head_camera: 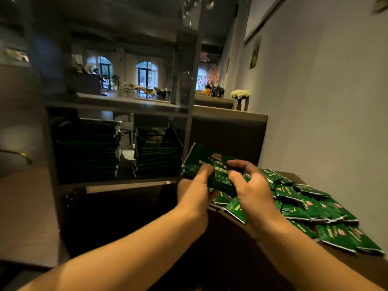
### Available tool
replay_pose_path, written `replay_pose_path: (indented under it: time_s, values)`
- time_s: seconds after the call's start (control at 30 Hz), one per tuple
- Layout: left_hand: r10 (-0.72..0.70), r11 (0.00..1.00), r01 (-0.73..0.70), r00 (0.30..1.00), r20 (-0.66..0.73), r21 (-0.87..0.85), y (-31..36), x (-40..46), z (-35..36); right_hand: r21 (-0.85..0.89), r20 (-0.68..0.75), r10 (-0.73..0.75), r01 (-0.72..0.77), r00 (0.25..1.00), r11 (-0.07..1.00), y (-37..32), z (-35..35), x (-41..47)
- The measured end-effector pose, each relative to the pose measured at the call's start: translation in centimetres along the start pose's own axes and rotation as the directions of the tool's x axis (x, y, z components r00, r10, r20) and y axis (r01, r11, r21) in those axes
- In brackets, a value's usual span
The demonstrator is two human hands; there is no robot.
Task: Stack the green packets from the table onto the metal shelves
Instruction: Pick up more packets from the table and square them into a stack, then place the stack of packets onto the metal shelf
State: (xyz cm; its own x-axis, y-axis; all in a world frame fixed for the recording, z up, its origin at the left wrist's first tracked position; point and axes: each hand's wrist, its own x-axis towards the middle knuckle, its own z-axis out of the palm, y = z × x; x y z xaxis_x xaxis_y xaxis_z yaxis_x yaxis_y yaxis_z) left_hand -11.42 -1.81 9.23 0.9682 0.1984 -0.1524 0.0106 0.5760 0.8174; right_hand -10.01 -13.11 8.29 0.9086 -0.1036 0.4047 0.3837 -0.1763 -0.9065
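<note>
Both hands, left [194,192] and right [249,190], grip a bundle [206,164] of green packets above the table [231,238]. It seems gathered; next it must go onto the shelf [117,181] beside the stacks [157,152].

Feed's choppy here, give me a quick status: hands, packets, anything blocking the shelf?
Left hand and right hand both grip a bundle of green packets. Loose pile on the table. Two stacks on the metal shelf. Path clear.
</note>
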Motion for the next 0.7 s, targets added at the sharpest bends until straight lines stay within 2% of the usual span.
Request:
replay_pose_path:
  time_s: [0.23, 0.37, 0.53, 0.63, 0.7]
  values:
    - [0.207, 0.977, -0.207, 0.978, -0.021, -0.042, 10.9, -1.4, -1.9, 0.055, 0.159, -0.176, 0.169, 0.971, 0.984, -9.8, 5.6, 1.7]
    - [0.318, 0.947, -0.320, 0.945, -0.072, -0.021, 16.2, -1.6, -3.8, 0.112, 0.212, -0.205, 0.184, 0.956, 0.976, -14.0, 10.3, 3.2]
    - [0.364, 0.928, -0.370, 0.925, -0.109, -0.046, 20.7, -0.9, -6.4, 0.134, 0.282, -0.136, 0.101, 0.950, 0.986, -17.6, 16.7, 8.0]
    - [0.306, 0.952, -0.307, 0.948, -0.091, 0.009, 21.0, -0.5, -8.1, 0.106, 0.336, 0.009, -0.047, 0.942, 0.993, -18.3, 19.9, 11.5]
    - [0.279, 0.960, -0.277, 0.957, -0.084, 0.036, 20.9, 0.0, -9.4, 0.011, 0.367, 0.033, -0.040, 0.930, 0.999, -18.3, 22.4, 13.3]
